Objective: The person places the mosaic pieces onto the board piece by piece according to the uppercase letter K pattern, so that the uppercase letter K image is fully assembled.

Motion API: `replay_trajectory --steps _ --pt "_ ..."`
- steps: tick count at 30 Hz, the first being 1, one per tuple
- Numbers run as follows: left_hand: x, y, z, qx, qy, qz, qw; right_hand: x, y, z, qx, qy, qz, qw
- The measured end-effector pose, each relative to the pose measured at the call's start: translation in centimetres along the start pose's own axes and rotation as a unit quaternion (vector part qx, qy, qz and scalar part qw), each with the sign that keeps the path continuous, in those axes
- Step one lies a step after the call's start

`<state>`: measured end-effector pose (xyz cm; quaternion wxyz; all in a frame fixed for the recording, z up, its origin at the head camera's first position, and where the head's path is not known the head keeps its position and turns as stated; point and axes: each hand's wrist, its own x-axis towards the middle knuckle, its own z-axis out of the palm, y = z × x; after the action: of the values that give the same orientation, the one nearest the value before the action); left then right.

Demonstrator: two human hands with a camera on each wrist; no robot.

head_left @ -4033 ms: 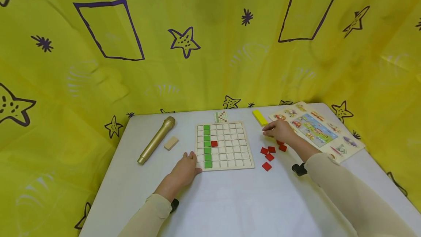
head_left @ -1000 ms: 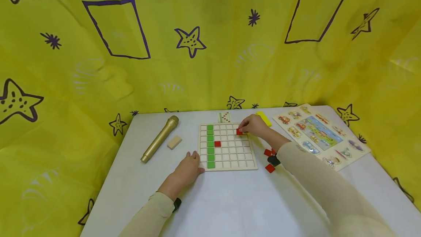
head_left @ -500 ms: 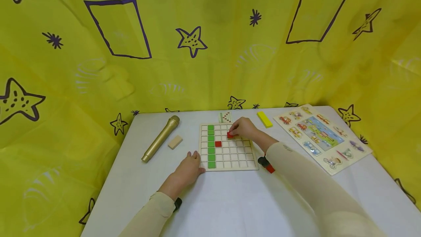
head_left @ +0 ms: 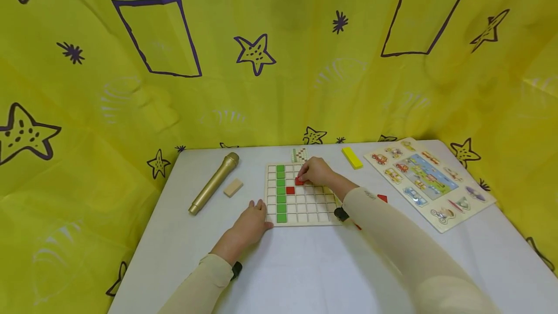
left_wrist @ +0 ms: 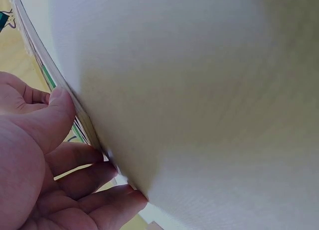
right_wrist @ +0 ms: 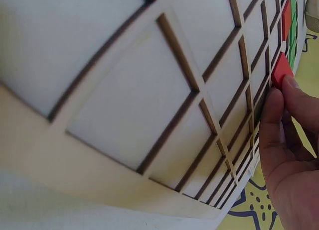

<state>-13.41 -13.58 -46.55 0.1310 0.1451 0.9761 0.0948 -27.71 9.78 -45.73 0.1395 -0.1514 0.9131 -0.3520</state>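
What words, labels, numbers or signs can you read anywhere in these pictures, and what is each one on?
No readable text: none shows in any view.
Picture puzzle board: printed vehicle pictures only; any lettering is too small to tell.
Small pattern card: a red and green grid pattern, no legible characters.
Grid board, red tile, gold microphone, yellow block: unmarked.
Yellow backdrop: drawn stars and outlines, no writing.

Bright, even, soft-shadowed light; wide-angle bending at head-view edges; close, slightly blurred wrist views.
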Motion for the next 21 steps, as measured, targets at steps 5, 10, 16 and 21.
replay_trajectory --steps 5,10,16,21 --pt "-0.01 0.06 -0.07 0.0 0.002 0.002 1.0 0.22 0.1 0.31 -0.031 0.006 -0.008 0.9995" --pt "-0.08 0.06 -0.22 -0.005 0.005 0.005 1.0 0.36 0.16 0.68 -0.054 0.005 -0.017 0.9984" --pt "-0.1 0.02 -0.13 -0.007 -0.002 0.0 1.0 0.1 0.05 0.82 -0.053 0.006 -0.012 0.9985" --pt "-0.17 0.13 -0.23 -0.01 -0.003 -0.002 0.9999 -0.4 -0.03 0.58 -0.033 0.011 -0.003 0.9994"
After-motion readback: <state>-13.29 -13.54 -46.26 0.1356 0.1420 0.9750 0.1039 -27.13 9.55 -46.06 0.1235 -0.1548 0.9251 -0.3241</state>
